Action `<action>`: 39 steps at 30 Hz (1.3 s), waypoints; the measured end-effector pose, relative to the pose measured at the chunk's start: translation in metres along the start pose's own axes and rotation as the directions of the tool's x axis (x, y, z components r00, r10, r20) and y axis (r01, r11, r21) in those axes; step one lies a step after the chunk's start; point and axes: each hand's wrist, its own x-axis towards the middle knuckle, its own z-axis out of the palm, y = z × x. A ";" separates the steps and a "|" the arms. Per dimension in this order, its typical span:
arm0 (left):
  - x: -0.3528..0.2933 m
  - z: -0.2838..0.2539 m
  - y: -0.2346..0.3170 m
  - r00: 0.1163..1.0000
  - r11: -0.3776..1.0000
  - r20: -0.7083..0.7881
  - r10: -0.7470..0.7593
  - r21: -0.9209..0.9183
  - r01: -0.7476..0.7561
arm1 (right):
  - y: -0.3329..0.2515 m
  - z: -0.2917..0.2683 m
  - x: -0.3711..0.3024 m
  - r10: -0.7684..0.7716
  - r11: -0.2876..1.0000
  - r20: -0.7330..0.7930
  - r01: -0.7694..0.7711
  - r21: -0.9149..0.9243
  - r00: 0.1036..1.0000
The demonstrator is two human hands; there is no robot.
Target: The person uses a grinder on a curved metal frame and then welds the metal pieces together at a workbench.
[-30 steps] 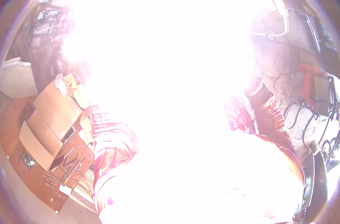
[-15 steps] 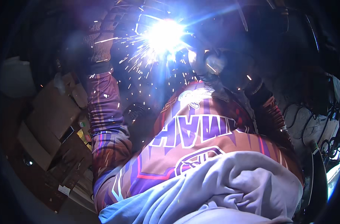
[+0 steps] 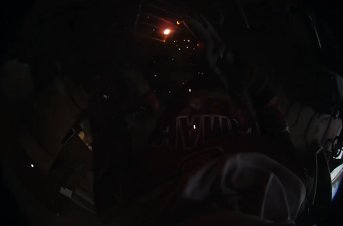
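A small orange-white glowing spot burns at the top centre, with faint metal edges lit red around it. Just right of it, apart from it, is the glowing tip of a welding torch, whose neck slants down to the right. My right hand, gloved and barely visible, is closed around the torch. Its dark sleeve runs down the right side. Darkness swallows my left hand and forearm on the left, so its fingers cannot be made out. Several tiny sparks hang below the glowing spot.
Boxes and boards with a pale tag lie dimly at the left. Looped cables are at the right, near a bright strip of light. My patterned shirt and a light grey cloth fill the lower middle.
The bright arc and spray of sparks have gone out, leaving a glowing spot and a few sparks. The scene has gone dark. The torch tip now shows apart from the spot, up and right.
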 end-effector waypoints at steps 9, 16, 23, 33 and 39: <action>0.006 0.004 -0.006 0.997 0.990 0.001 -0.073 -0.124 0.073 | -0.023 0.010 0.001 -0.067 0.874 0.025 0.071 -0.481 0.997; 0.014 0.013 -0.008 0.995 0.983 0.012 -0.099 -0.153 0.099 | -0.019 0.009 -0.001 0.023 0.889 0.005 -0.018 -0.457 1.000; -0.020 0.030 0.000 0.997 0.993 -0.029 0.073 0.093 -0.070 | -0.019 -0.005 -0.009 0.061 0.915 -0.022 -0.064 -0.399 0.998; -0.036 0.039 0.012 0.961 0.851 -0.002 0.276 0.466 -0.243 | 0.025 -0.027 -0.025 -0.016 0.895 -0.063 -0.014 -0.446 0.998; -0.040 0.041 0.013 0.965 0.847 -0.001 0.262 0.480 -0.230 | 0.023 -0.028 -0.017 0.154 0.952 -0.002 -0.150 -0.267 0.988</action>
